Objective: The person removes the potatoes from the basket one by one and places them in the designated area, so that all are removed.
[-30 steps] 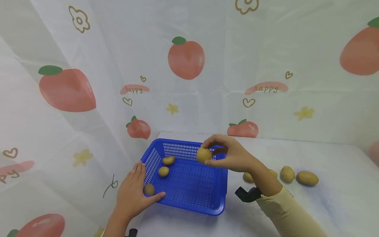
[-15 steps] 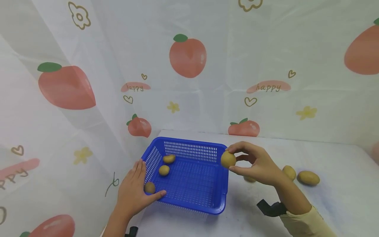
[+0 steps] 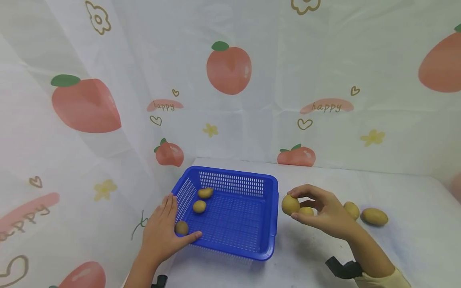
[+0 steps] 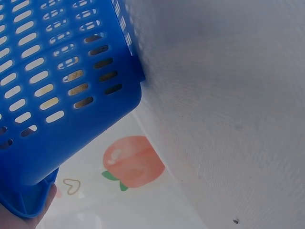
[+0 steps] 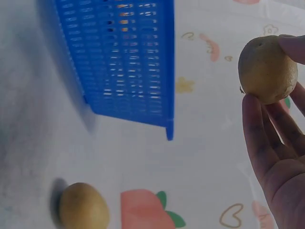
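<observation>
My right hand (image 3: pixel 329 212) pinches a round potato (image 3: pixel 290 205) between thumb and fingertips, just right of the blue plastic basket (image 3: pixel 274 212). In the right wrist view, that same potato (image 5: pixel 267 70) is held above the table. Straight fingers of my left hand (image 3: pixel 162 232) rest along the basket's left rim, the thumb lying over its front left corner. Inside the basket are an oblong potato (image 3: pixel 205 193), a small round potato (image 3: pixel 199 207) and a browner potato (image 3: pixel 181 228) beside the left hand. Another potato (image 3: pixel 306 211) on the table is partly hidden behind the right hand.
Farther right on the white table (image 3: pixel 407 240) lie two more potatoes, one part-hidden (image 3: pixel 351 210) and one oblong (image 3: pixel 374 217). A white sheet (image 3: pixel 252 132) printed with fruit hangs behind and to the left of the basket.
My right hand has moved right and down with the potato, from over the basket to beyond its right rim. The left hand and the potatoes in the basket stay in place.
</observation>
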Demonstrator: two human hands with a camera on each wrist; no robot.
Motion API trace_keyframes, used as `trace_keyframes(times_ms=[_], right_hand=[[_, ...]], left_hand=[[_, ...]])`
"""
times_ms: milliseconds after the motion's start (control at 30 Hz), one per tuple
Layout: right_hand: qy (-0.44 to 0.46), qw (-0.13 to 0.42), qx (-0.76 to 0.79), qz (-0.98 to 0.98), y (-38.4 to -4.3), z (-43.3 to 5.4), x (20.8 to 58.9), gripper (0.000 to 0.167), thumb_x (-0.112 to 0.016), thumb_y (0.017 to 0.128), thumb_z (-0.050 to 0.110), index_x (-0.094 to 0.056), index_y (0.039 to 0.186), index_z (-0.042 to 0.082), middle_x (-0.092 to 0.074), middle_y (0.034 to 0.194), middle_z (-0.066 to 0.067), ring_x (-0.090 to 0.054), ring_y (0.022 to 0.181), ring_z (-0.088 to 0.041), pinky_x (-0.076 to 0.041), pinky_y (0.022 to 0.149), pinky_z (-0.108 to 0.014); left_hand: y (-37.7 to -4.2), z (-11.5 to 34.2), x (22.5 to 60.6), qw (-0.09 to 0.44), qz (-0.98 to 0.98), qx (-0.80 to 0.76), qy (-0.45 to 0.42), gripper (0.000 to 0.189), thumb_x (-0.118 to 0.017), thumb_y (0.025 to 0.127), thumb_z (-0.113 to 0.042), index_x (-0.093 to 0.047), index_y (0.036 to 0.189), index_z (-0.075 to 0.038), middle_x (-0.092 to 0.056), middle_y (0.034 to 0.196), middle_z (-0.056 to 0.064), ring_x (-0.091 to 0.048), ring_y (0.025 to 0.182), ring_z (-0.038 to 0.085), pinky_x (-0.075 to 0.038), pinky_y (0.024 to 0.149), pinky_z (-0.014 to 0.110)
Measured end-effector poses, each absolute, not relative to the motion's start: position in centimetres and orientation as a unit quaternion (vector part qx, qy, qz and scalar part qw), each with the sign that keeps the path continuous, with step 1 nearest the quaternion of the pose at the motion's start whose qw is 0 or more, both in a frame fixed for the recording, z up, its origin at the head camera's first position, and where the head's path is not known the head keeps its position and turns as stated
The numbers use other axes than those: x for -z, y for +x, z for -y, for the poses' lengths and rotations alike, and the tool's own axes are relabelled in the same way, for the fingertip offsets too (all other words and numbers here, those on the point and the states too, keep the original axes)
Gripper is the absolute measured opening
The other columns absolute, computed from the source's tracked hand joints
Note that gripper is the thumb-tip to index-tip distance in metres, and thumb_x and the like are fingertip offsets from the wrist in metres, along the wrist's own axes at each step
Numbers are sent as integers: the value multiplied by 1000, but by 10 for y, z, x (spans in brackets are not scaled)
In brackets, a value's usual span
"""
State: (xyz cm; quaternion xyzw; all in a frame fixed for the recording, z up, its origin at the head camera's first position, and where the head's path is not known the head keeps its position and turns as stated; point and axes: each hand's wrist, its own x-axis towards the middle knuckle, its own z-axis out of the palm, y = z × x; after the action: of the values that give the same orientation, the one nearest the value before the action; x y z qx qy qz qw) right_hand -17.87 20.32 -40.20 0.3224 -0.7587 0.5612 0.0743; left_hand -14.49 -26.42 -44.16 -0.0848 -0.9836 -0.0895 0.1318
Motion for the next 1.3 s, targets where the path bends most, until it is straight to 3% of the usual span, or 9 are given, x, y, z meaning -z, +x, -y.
trace_keyframes(times_ms=[200,400,800,1300], right_hand=[[312,66,-549,772,-175,-212,419,44,-86,84,-3,-69,123,10,-73,120,-6,-69,107,-10,-63,88,-25],[288,60,-523,800,-170,-224,436,41,-88,86,6,-70,121,16,-74,118,-2,-69,106,-7,-64,86,-26],[288,94,-460,834,-169,-241,469,42,-92,78,2,-71,113,10,-72,109,-2,-66,98,-1,-65,75,-26],[275,33,-433,858,-173,-245,478,39,-90,82,9,-67,113,11,-68,109,-1,-66,99,-2,-65,75,-26]], left_hand=[[-144,263,441,129,984,92,-83,134,-67,78,-87,-27,164,8,-25,173,26,-25,162,44,-28,130,60],[-144,264,443,131,984,90,-80,135,-65,78,-89,-27,164,7,-25,174,25,-26,162,44,-29,130,61],[-146,266,445,143,982,89,-82,137,-66,76,-90,-29,163,8,-27,173,25,-28,161,43,-32,127,62],[-146,265,443,136,984,85,-79,135,-65,78,-90,-28,164,7,-26,174,23,-26,162,42,-28,130,59]])
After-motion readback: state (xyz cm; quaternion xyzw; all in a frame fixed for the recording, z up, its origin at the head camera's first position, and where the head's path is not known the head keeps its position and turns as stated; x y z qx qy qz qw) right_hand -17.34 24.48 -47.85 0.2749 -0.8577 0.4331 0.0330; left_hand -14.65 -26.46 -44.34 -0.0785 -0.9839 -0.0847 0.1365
